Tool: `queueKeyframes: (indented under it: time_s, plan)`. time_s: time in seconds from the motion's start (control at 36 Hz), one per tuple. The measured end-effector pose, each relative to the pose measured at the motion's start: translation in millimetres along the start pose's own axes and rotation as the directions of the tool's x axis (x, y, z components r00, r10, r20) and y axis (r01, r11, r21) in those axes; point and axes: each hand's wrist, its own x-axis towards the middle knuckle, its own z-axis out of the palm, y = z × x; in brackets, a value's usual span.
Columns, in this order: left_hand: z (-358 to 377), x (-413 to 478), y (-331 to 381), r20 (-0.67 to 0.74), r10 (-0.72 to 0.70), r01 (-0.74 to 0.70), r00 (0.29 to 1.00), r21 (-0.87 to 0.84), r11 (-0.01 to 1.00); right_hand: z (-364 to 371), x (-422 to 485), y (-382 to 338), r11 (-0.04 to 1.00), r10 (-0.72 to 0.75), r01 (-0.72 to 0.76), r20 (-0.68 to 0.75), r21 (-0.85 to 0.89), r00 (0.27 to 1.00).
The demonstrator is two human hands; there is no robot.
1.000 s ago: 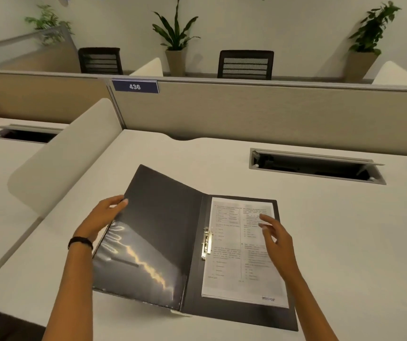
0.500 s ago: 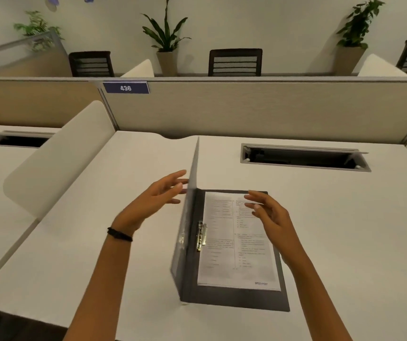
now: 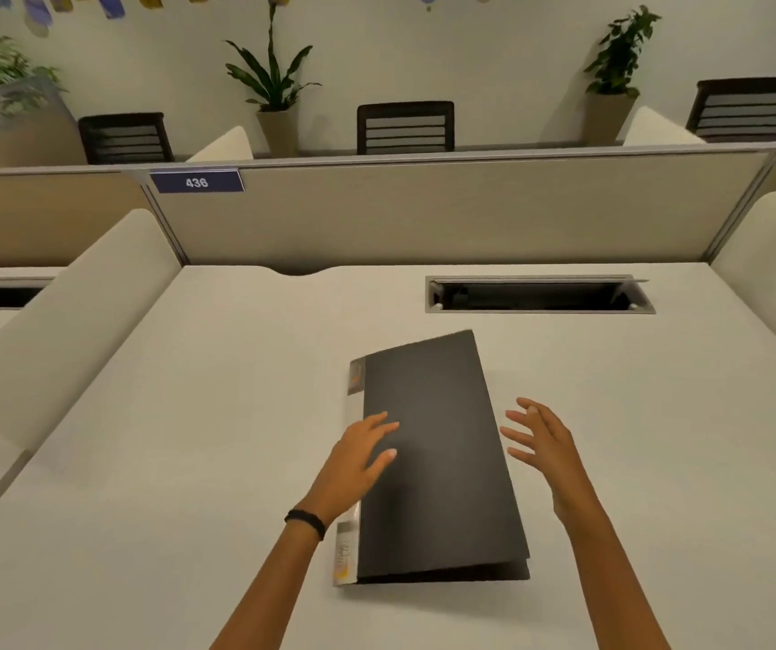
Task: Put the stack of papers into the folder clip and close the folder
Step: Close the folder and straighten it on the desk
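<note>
The folder [image 3: 437, 457] lay shut; left hand [image 3: 357, 457] rested on it, right hand [image 3: 543, 443] at three o'clock, fingers spread; likely only pressing flat remained.

This is an open-plan office, no doubt about it: a pale tabletop [image 3: 236, 415] fenced by a beige partition panel [image 3: 447, 213] carrying a blue number plate [image 3: 196, 182] that reads 436. A cable hatch [image 3: 538, 295] is cut into the surface, curved white side dividers [image 3: 62, 330] separate it from the neighbouring seats, and beyond the panel stand dark slatted office chairs [image 3: 405, 128] and potted plants [image 3: 273, 86] against a plain wall, while a black folder [image 3: 442, 462] lies shut on the desk
</note>
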Motion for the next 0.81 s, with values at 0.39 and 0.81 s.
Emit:
queueKeyframes:
  time_s: [0.39,0.81]
  plan:
    - [50,-26,-55,-0.071,-0.228,0.210,0.971,-0.207,0.956,16,-4,83,0.899,-0.059,0.013,-0.092,-0.439,0.994]
    - [54,-25,-70,-0.046,-0.541,0.435,0.840,-0.538,0.722,28,-22,142,0.675,-0.174,0.090,-0.039,-0.733,0.984]
